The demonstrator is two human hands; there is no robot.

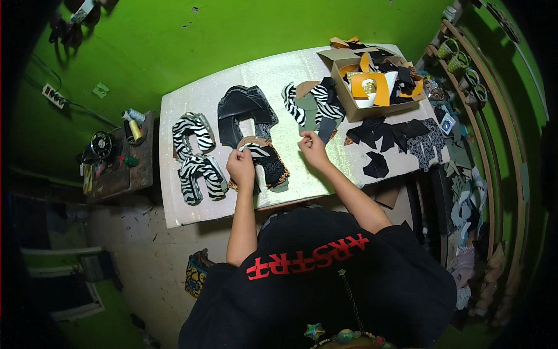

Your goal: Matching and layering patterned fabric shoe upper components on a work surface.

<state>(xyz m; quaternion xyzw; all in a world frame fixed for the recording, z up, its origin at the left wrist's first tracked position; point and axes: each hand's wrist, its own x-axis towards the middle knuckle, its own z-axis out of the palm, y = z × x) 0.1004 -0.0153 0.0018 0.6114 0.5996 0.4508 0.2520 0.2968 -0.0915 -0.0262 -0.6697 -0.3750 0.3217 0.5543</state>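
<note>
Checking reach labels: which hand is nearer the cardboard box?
Right: right hand is left of the cardboard box, toward the wearer; left hand is farther left, at the patterned pieces.

I'm in a small workshop, likely for footwear: cut zebra-striped pieces (200, 177) on the counter (343, 180), a box (363, 113) of offcuts, thread spools (135, 129), and small shoes (448, 49) hanging on a wooden rack (465, 46).

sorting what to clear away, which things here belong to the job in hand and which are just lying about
Likely part of the job, judging by the hands:
- mixed cut pieces at the left hand
- zebra and green pile beyond the right hand

Apparently just lying about:
- power strip
- green footwear
- patterned item on the floor
</note>
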